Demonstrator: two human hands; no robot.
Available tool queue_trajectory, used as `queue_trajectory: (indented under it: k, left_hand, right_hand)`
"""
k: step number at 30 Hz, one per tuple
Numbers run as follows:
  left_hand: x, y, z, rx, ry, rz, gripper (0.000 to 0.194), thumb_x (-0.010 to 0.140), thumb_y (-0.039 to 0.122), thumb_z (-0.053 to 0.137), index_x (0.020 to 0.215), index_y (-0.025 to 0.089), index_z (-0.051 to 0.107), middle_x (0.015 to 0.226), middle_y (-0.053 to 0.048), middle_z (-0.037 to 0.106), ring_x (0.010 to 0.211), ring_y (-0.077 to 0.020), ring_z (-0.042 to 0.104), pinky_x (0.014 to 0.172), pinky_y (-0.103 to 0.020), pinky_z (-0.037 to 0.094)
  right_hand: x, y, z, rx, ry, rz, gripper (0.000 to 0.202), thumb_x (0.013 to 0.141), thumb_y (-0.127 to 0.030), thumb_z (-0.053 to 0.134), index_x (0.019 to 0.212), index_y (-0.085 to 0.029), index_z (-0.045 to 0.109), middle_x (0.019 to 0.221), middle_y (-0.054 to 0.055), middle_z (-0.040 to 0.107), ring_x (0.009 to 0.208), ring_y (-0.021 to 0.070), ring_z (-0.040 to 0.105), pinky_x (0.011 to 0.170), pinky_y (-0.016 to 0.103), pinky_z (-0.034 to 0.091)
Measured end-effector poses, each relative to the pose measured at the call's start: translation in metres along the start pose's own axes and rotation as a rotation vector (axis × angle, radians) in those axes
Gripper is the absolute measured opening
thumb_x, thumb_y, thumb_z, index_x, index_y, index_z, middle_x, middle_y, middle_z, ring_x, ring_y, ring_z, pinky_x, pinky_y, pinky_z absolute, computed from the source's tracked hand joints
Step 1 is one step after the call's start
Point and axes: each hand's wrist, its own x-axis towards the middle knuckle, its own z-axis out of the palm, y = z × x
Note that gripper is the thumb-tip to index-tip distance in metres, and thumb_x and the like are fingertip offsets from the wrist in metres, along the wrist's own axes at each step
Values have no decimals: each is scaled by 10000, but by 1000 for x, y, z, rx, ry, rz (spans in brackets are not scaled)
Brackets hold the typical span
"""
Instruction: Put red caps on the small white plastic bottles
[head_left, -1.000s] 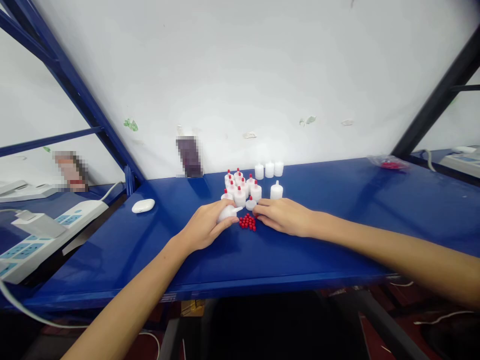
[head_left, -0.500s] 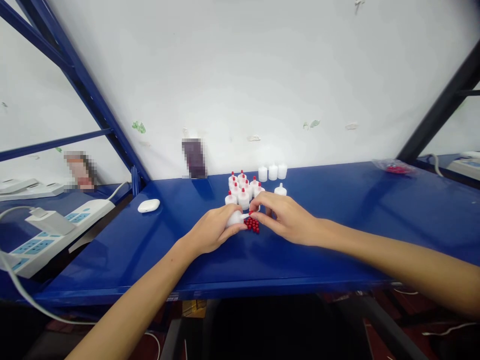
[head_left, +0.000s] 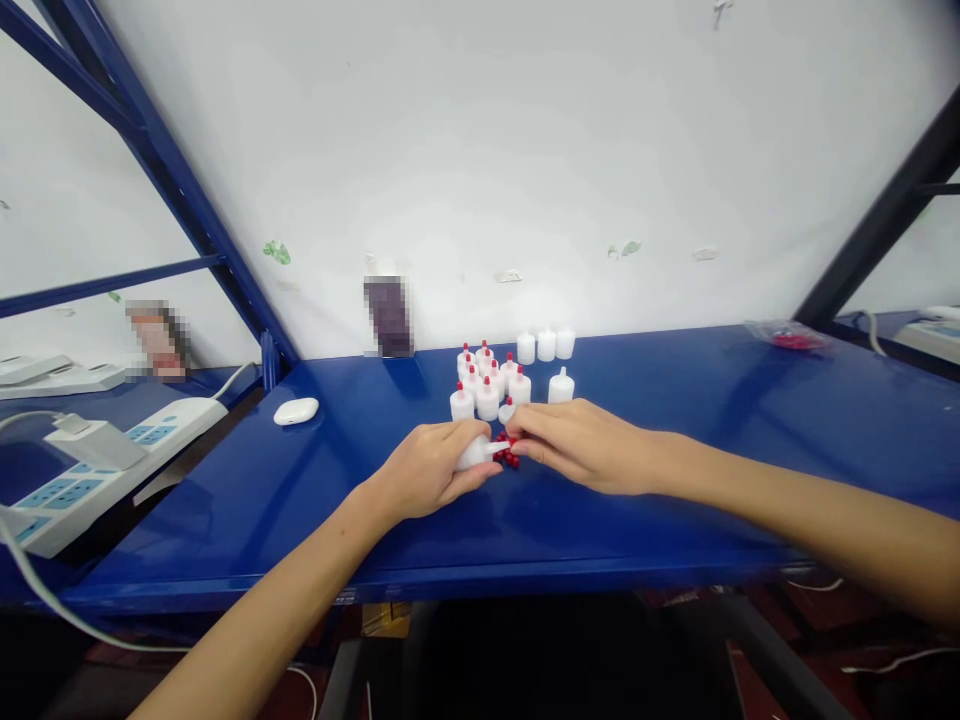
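My left hand (head_left: 427,465) is wrapped round a small white squeeze bottle (head_left: 474,455), tilted on its side with its thin nozzle pointing right. At the nozzle's tip, my right hand (head_left: 574,445) has thumb and finger pinched on a small red cap (head_left: 514,442), mostly hidden by the fingertips. Loose red caps (head_left: 508,460) lie in a pile on the blue table just beneath. Behind the hands stand several white bottles with red caps on their nozzles, such as the capped bottle (head_left: 487,402). One more capped bottle is partly covered by my right fingers.
An uncapped bottle (head_left: 560,387) stands beyond my right hand, and three white bottles (head_left: 546,346) stand near the wall. A white earbud case (head_left: 296,411) lies on the left of the blue table (head_left: 360,420). A plastic bag (head_left: 787,338) with red contents and a power strip (head_left: 120,470) flank it.
Both hands have shifted slightly down and to the right together with the tilted bottle. The fingers of my right hand still meet at the nozzle tip.
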Motion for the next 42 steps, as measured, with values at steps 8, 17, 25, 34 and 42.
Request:
queue_trajectory:
  k: [8, 17, 25, 34, 42]
  left_hand:
    - [-2, 0, 2, 81, 67, 80, 346, 1015, 475, 389, 1039, 160, 529, 799, -55, 677, 641, -171, 639, 591, -267, 460]
    - [42, -35, -11, 233, 141, 112, 437, 1018, 494, 352, 1084, 111, 552, 873, -119, 708, 703, -205, 687, 630, -293, 517]
    - [53, -46, -17, 294, 174, 194, 441, 1004, 492, 415, 1227, 125, 517, 1075, -142, 712, 925, -227, 713, 778, -323, 580]
    - [17, -90, -12, 138, 207, -185, 314, 931, 448, 578, 1097, 183, 557, 889, -29, 678, 712, -153, 650, 670, -256, 513]
    - [22, -84, -13, 72, 151, -94, 311, 986, 422, 486, 1146, 172, 578, 1046, -89, 669, 937, -204, 649, 856, -325, 511]
  right_hand:
    - [0, -2, 5, -155, 13, -79, 316, 1053, -328, 299, 909, -182, 539, 788, 28, 588, 629, 140, 451, 594, 286, 320]
    - [28, 11, -7, -97, 221, 78, 231, 1017, -241, 299, 868, -196, 469, 791, 31, 555, 631, 143, 422, 606, 288, 316]
    - [27, 13, -13, 162, 311, 166, 304, 1023, -344, 328, 764, -208, 412, 690, -23, 476, 591, 116, 409, 596, 269, 321]
    - [34, 45, -8, 104, 31, 460, 292, 866, -249, 440, 581, -195, 401, 538, -37, 403, 513, 101, 359, 535, 287, 239]
    - [41, 44, -1, 70, 20, 535, 334, 809, -255, 463, 528, -211, 288, 499, -52, 263, 501, 94, 255, 522, 299, 197]
